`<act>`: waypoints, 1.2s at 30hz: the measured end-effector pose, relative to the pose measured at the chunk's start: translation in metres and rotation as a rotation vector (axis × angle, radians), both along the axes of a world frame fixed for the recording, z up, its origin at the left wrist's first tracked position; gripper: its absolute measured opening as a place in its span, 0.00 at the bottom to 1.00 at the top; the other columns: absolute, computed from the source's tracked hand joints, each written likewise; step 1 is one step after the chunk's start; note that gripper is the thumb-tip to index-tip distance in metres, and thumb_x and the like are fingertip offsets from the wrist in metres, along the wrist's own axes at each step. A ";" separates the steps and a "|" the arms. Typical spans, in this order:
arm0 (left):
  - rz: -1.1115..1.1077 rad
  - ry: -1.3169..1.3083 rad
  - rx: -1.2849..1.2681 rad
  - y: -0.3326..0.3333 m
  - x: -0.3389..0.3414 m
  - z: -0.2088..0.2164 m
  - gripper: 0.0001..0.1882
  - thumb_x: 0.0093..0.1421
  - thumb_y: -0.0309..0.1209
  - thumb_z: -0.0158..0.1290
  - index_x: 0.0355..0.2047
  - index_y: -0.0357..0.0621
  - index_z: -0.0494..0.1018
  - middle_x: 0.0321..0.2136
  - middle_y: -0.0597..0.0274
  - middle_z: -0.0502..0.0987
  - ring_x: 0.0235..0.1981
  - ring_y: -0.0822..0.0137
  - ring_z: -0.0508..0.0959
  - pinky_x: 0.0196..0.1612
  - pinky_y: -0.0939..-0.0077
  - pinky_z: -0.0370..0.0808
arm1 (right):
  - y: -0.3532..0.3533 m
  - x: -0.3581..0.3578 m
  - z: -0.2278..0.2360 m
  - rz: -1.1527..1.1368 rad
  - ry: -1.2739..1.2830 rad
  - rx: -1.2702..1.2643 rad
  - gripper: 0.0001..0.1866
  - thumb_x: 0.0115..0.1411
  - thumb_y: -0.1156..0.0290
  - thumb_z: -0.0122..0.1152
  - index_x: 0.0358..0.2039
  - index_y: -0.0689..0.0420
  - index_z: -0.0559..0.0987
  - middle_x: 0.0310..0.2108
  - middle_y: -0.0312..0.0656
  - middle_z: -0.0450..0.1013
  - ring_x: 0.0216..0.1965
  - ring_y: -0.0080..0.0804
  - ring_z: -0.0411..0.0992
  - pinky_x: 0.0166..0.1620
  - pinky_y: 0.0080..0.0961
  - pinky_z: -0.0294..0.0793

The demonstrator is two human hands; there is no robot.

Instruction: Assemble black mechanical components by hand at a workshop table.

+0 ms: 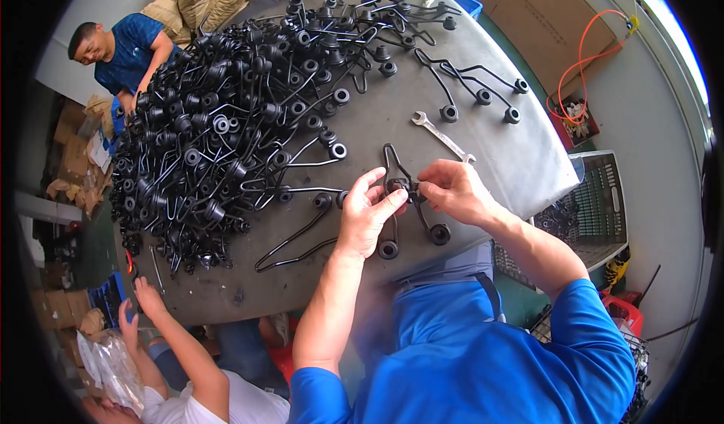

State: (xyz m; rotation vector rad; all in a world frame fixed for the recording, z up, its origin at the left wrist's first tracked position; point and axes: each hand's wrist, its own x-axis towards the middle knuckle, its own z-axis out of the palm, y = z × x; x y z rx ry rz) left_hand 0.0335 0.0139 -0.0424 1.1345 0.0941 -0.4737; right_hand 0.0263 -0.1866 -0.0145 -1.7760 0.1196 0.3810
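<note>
My left hand (363,217) has its thumb and fingers closed on a black bent metal rod (389,156). The rod's looped end points away from me, and a round black rubber bushing (440,234) sits on one of its near ends, beside a second bushing (388,249). From the right, my right hand (458,192) pinches at the middle of the same rod, where a small dark piece (402,185) shows between my fingertips. My fingers partly hide that piece. Just beyond my right hand, a silver wrench (443,137) lies on the grey table (354,273).
A large heap of similar black rods (219,130) covers the table's left and far side. Several loose ones lie at the far right. A grey crate (615,198) stands right of the table. One co-worker's hand (148,297) is at the near left; another person (124,55) works farther back.
</note>
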 end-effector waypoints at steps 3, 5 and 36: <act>-0.016 -0.014 0.119 -0.001 0.003 0.008 0.32 0.57 0.24 0.62 0.59 0.32 0.59 0.38 0.56 0.77 0.37 0.69 0.79 0.39 0.74 0.79 | 0.000 -0.004 0.006 0.006 0.003 0.033 0.13 0.61 0.71 0.59 0.42 0.66 0.77 0.28 0.39 0.76 0.28 0.21 0.74 0.33 0.20 0.75; -0.032 -0.018 0.178 -0.001 0.005 0.010 0.32 0.56 0.24 0.63 0.58 0.32 0.60 0.37 0.56 0.78 0.35 0.69 0.79 0.38 0.75 0.79 | 0.002 -0.009 0.006 0.008 0.008 0.070 0.12 0.62 0.72 0.59 0.43 0.67 0.76 0.29 0.38 0.76 0.29 0.20 0.74 0.34 0.19 0.76; 0.015 0.119 0.046 -0.016 0.007 0.010 0.23 0.63 0.42 0.55 0.52 0.42 0.66 0.29 0.65 0.71 0.21 0.75 0.69 0.19 0.83 0.64 | -0.027 0.013 -0.027 0.132 -0.972 -0.806 0.11 0.51 0.73 0.64 0.36 0.58 0.81 0.42 0.41 0.74 0.50 0.45 0.67 0.53 0.41 0.66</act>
